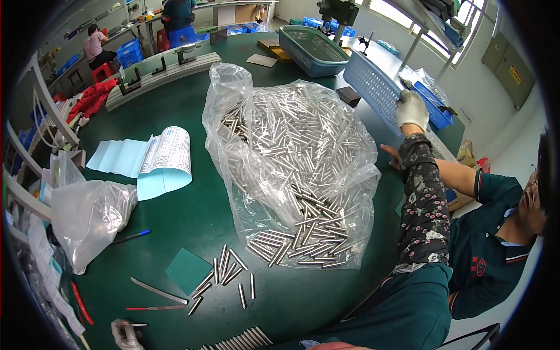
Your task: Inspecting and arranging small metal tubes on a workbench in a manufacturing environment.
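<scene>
Right hand: your gloved right hand (412, 109) is stretched far out beyond the clear bag of steel pins (294, 169), fingers clamped on the rim of the tilted blue basket (373, 87).
Right arm: your floral sleeve (423, 198) runs along the bag's right side, nearly straight.
Left hand: your gloved left hand (125, 333) sits low and left of the bag, fingers pinched together on a thin tool (139, 325).
Loose pins: loose pins (224, 274) lie scattered just below the bag's open end.
Surface: green table (192, 216); a blue paper pad (154, 158) lies left of the bag, a smaller plastic bag (90, 219) farther left.
Room: a co-worker (496, 233) sits to the right of the bag; windows (408, 17) lie beyond it.
</scene>
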Action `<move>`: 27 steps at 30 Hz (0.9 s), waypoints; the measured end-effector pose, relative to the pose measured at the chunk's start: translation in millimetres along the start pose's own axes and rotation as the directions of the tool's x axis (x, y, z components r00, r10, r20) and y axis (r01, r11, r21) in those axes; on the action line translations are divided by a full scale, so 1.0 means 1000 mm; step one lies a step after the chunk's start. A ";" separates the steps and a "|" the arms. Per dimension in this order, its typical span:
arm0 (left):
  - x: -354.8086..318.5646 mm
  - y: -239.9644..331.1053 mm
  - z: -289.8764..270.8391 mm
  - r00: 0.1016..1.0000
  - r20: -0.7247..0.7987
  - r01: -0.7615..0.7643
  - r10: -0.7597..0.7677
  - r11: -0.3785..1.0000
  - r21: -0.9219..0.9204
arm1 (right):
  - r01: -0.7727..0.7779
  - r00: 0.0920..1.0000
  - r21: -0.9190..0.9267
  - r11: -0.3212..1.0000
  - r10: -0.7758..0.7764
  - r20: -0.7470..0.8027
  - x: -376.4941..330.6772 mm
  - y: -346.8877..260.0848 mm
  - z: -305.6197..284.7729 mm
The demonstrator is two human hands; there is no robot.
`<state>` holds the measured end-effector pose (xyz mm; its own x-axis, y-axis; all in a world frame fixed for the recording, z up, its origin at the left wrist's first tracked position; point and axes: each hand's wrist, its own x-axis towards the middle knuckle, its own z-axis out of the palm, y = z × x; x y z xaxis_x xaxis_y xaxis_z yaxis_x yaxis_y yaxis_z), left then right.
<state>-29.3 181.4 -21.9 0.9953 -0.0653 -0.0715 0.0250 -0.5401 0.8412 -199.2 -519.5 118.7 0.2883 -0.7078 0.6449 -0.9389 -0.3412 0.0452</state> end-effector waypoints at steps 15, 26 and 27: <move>-0.001 0.001 0.001 0.993 0.013 0.113 -0.114 0.993 0.016 | 0.056 0.994 0.057 0.997 -0.050 -0.095 0.004 -0.030 0.001; -0.006 -0.003 0.010 0.994 -0.098 -0.057 0.044 0.989 -0.134 | 0.162 0.958 0.122 0.979 -0.126 -0.257 0.009 -0.030 -0.024; -0.002 -0.003 0.016 0.993 -0.105 -0.072 0.056 0.985 -0.157 | 0.152 0.964 0.114 0.982 -0.121 -0.238 0.010 -0.028 -0.025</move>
<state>-32.5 169.9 -33.2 0.9995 -0.0064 0.0322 -0.0321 -0.3955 0.9179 -174.8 -502.1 142.9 0.3470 -0.4939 0.7973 -0.8568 -0.5127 0.0553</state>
